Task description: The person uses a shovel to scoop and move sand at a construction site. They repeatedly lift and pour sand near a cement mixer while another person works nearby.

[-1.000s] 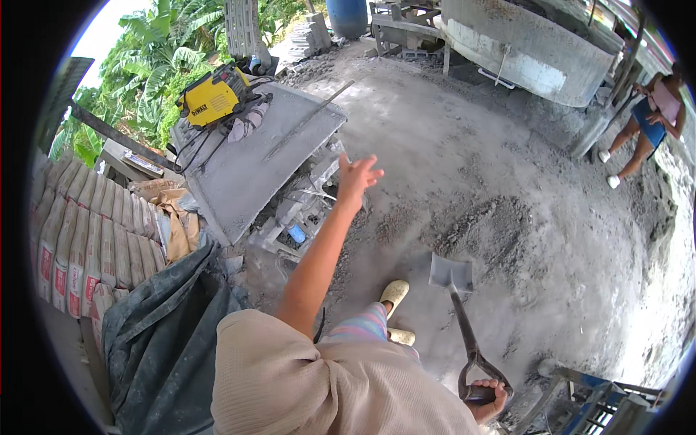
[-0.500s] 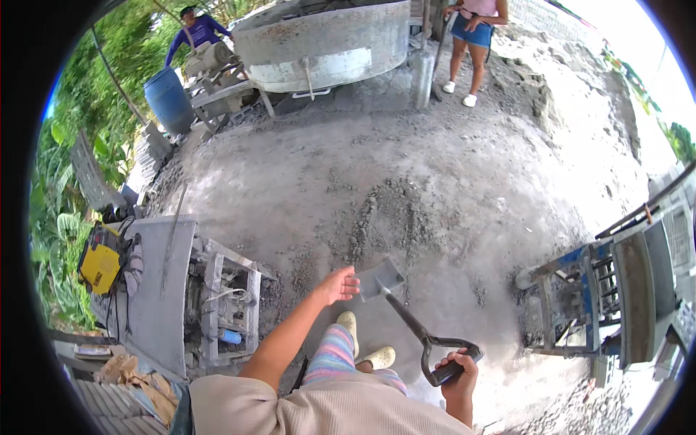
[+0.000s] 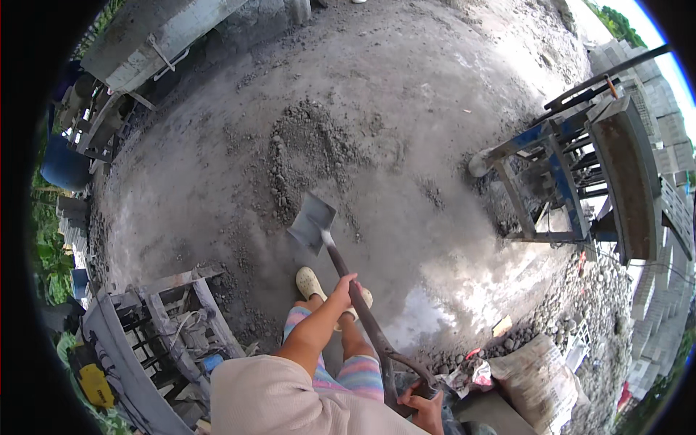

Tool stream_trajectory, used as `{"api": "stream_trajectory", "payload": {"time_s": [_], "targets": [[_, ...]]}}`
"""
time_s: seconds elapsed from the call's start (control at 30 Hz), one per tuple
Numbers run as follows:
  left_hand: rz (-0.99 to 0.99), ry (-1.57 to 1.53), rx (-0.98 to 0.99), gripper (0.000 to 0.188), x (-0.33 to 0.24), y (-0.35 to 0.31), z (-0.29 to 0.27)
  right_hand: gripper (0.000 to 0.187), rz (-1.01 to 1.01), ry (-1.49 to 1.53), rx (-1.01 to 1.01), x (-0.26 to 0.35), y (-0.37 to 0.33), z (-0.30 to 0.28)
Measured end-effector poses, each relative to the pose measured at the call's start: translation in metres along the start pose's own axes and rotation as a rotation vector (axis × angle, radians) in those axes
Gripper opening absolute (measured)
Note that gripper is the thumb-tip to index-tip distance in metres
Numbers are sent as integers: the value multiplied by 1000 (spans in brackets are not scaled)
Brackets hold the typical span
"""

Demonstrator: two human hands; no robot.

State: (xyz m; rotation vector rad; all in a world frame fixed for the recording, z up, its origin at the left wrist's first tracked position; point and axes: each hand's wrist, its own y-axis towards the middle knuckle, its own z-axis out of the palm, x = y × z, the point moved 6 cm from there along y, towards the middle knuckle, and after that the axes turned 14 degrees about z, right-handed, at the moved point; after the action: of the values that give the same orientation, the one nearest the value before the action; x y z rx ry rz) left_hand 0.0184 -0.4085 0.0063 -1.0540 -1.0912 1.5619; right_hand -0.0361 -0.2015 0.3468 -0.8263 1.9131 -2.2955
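Observation:
A shovel (image 3: 371,320) slants across the space before my legs, its flat metal blade low over the grey ground. My left hand (image 3: 345,288) wraps around the shaft, partway down toward the blade. At the other end, my right hand (image 3: 423,407) grips the handle, close to my body at the lower right. Just beyond the blade lies a low heap of grey gravelly material (image 3: 308,141). The blade looks bare of any load. Whether its edge touches the ground I cannot tell.
A blue metal frame machine (image 3: 569,181) stands at the right, another frame (image 3: 177,315) at the lower left. A large metal tub (image 3: 163,43) and a blue barrel (image 3: 65,163) are at the far left. A filled sack (image 3: 533,377) sits on gravel at the lower right.
My left hand, free and open before, now holds the shovel's shaft. The shovel and my right hand have swung down and closer to my body. My view has turned right and downward.

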Motion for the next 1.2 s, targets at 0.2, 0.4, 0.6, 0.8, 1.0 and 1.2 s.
{"api": "stream_trajectory", "payload": {"time_s": [0.2, 0.4, 0.6, 0.8, 1.0, 1.2], "targets": [[-119, 77, 74, 19, 57, -11, -33, 28, 126, 247, -296, -99, -20, -83], [-198, 78, -40, 20, 151, -9, -98, 17, 198, 318, -642, -127, -37, -117], [-243, 42, -119, 19, 162, 10, -120, 27, 266, 230, -756, -125, -16, -94], [-187, 6, -14, 21, 15, 103, -127, 26, 245, 542, -589, -187, 93, -40], [87, 243, -52, 19, -129, 168, -109, 32, 337, 727, -400, -225, 199, 62], [162, 376, -2, 19, -186, 160, -27, 35, 333, 825, -337, -209, 218, 96]]}}
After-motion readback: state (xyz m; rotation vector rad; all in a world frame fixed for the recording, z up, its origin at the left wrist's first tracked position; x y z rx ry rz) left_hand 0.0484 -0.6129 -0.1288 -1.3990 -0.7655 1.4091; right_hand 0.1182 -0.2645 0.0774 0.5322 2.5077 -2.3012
